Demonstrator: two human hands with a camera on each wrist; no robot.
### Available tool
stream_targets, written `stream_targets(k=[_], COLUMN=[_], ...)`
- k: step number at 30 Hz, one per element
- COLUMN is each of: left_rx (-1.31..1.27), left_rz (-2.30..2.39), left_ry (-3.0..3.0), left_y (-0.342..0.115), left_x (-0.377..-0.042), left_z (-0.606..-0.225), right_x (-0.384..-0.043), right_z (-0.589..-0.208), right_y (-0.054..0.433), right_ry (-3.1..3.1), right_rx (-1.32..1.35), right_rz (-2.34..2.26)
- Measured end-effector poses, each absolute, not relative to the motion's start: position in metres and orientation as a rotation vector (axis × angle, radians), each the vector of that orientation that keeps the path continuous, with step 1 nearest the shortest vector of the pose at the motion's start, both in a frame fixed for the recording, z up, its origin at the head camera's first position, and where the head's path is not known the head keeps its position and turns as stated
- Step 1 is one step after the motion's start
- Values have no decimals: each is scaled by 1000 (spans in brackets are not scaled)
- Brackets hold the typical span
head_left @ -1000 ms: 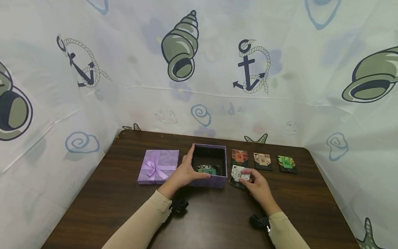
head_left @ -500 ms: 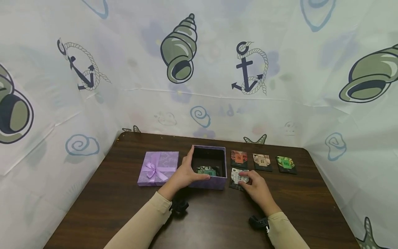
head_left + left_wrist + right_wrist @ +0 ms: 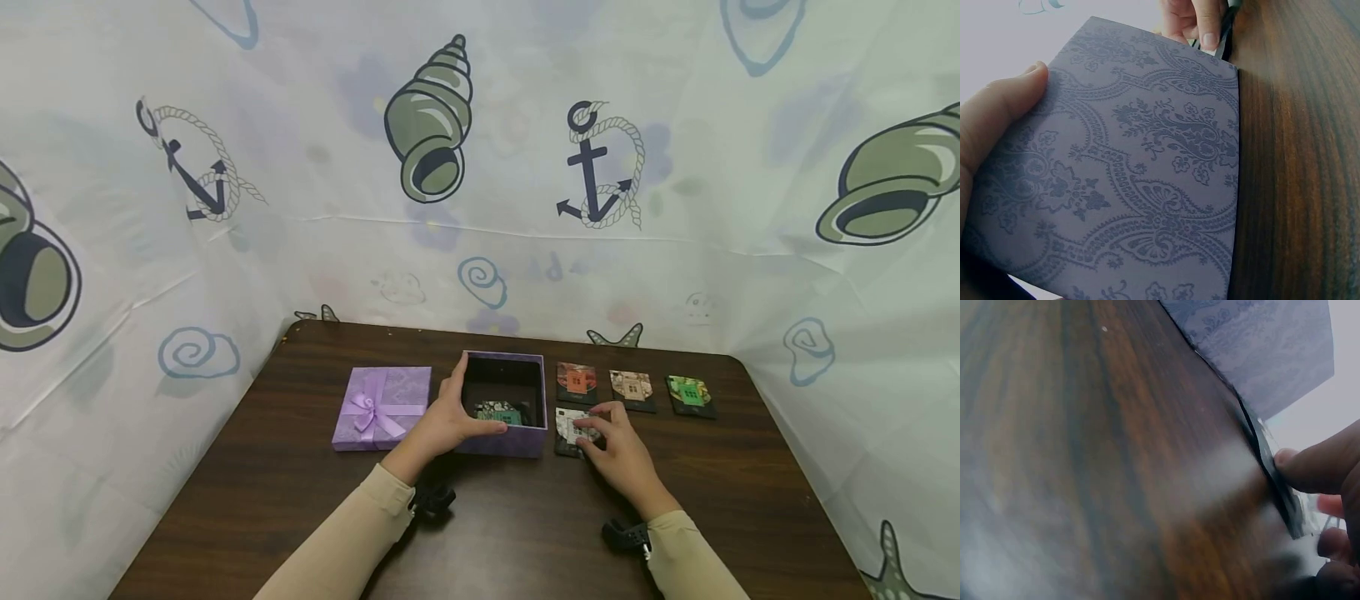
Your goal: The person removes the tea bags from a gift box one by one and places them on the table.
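Observation:
In the head view my left hand (image 3: 442,419) holds the open purple box (image 3: 501,442), its thumb along the near rim and its fingers along the left side. The left wrist view shows the box's patterned wall (image 3: 1160,156) with the thumb (image 3: 1007,103) over its edge. A green-printed packet (image 3: 501,412) lies in the black inside of the box. My right hand (image 3: 624,458) is over a flat white-and-black packet (image 3: 566,429) on the table, just right of the box. Its thumb and fingers stand apart, the thumb (image 3: 1310,464) touching the packet in the right wrist view.
Left of the box sits a purple lid (image 3: 386,406) with a ribbon bow. A red packet (image 3: 576,382), a beige packet (image 3: 633,391) and a green packet (image 3: 691,396) form a row at the back right of the brown table (image 3: 480,533). A printed cloth (image 3: 517,125) hangs behind.
The white-and-black packet, held tilted a second ago, now lies flat below the red packet. The right hand's fingers have spread from it. The left hand has stayed on the box.

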State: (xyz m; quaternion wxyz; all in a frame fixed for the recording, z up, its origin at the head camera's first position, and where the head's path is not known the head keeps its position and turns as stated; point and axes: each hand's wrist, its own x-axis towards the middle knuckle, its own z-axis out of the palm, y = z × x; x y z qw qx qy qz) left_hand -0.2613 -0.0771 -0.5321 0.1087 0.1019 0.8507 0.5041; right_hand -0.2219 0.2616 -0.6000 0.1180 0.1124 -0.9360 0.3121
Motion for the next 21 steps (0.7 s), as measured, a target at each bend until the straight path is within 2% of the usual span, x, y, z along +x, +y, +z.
stream_targets(k=[21], left_rx=[325], left_rz=[1471], left_ry=[2523], left_y=[-78], left_x=[-266], left_z=[-537], right_x=[-225], right_z=[-600], right_y=[269], right_ry=[-2714], right_rx=[250], right_rz=[1175])
